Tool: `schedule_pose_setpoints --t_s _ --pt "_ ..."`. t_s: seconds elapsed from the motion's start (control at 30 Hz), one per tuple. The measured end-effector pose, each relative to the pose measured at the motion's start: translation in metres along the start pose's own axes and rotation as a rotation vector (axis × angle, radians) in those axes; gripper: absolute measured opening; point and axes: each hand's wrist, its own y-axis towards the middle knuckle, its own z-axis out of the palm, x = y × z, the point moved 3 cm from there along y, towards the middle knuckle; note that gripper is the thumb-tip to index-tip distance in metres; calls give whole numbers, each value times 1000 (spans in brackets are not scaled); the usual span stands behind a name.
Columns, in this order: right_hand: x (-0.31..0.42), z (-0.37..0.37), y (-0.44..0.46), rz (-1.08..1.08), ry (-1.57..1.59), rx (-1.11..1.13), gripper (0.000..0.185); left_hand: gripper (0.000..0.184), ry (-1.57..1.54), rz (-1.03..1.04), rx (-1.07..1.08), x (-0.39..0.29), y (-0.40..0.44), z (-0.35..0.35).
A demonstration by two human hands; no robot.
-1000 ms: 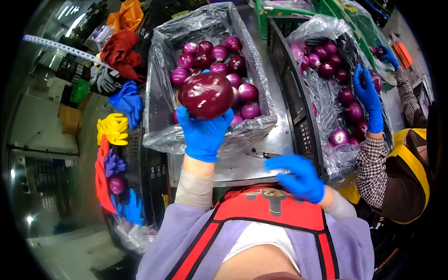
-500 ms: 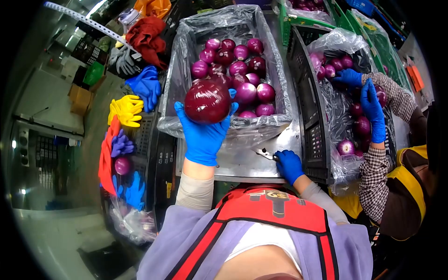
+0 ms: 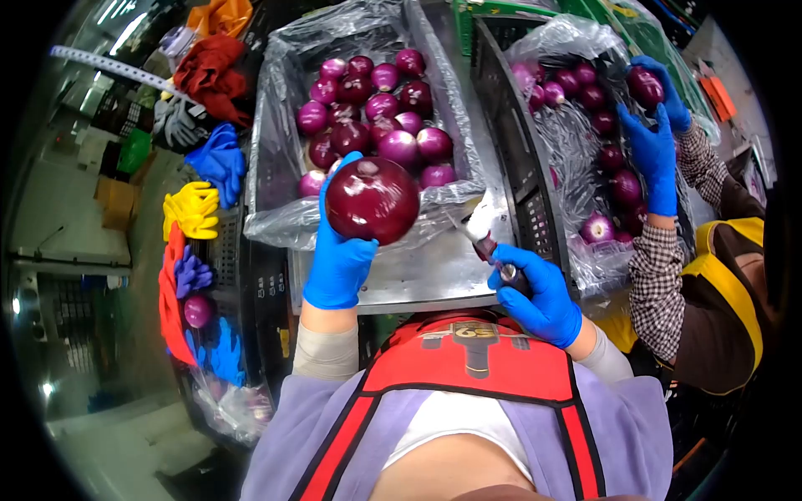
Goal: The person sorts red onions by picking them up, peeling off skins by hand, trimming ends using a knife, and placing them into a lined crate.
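My left hand point(image 3: 337, 269) is wrapped round a large, glossy red onion point(image 3: 373, 201) and holds it up in front of the plastic-lined crate point(image 3: 278, 108). In my right hand point(image 3: 545, 299) is a small knife point(image 3: 515, 280) with a dark handle; its short blade points up and left, toward the onion but apart from it. Both my hands wear blue gloves. Behind the held onion, several peeled red onions point(image 3: 397, 148) lie in the crate. A metal work surface point(image 3: 401, 280) shows below the crate.
To the right, a co-worker's gloved hands point(image 3: 654, 159) hold an onion over a black crate point(image 3: 526, 159) lined with plastic. Yellow gloves point(image 3: 191, 210), blue gloves point(image 3: 217, 163) and a single onion point(image 3: 198, 311) lie along the left side.
My right hand has risen from the metal surface with the knife, nearer the held onion. My left hand has turned round the onion. The co-worker's hands have lifted an onion.
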Motion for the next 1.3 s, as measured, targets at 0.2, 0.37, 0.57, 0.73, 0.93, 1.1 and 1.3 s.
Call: schedule_pose_setpoints --t_s 0.2,0.37,0.57,0.73,0.93,1.1,1.3 --pt "42 -9 37 -235 -582 -129 45 113 48 -71 166 5 -1 40" --pt "45 -8 45 -279 -689 -130 43 113 67 -44 224 12 -1 51" --pt "40 -7 46 -261 -663 -131 42 115 41 -46 231 16 1 53" --pt "30 -13 45 -103 -67 -303 31 111 -236 -279 216 29 3 46" --pt "-26 1 33 509 605 -265 29 102 -492 -276 183 27 -3 28" --pt "-26 4 26 472 790 -283 31 98 -481 -333 128 34 -4 22" --pt "-82 40 19 657 987 -85 35 92 -548 -390 92 43 -6 23"
